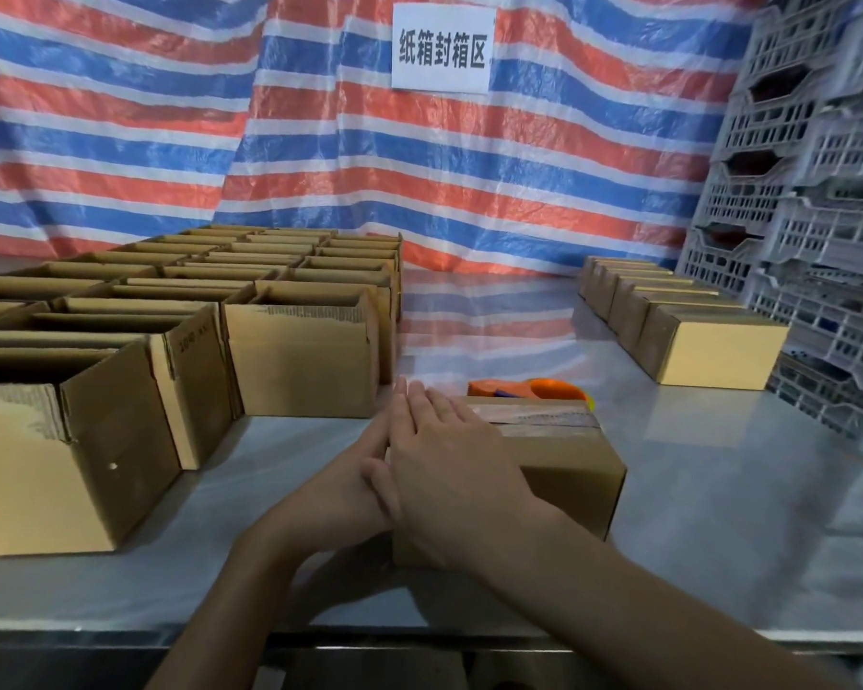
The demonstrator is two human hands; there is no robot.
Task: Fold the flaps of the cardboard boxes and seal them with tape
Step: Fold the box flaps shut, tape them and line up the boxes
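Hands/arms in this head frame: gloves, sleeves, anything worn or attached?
Nothing worn. The left hand and right hand are bare, with no gloves and no rings on the fingers that show. The left forearm and right forearm are bare down to the frame's edge: no sleeve, watch, wristband, markers or cables.

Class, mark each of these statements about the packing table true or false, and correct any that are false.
1. The box under the hands has a strip of tape across its top. True.
2. The right hand holds the tape dispenser. False: the dispenser lies on the table behind the box, and the right hand lies flat on the box top.
3. The boxes at left stand with their tops open. True.
4. The crates stacked at right are orange. False: they are grey.
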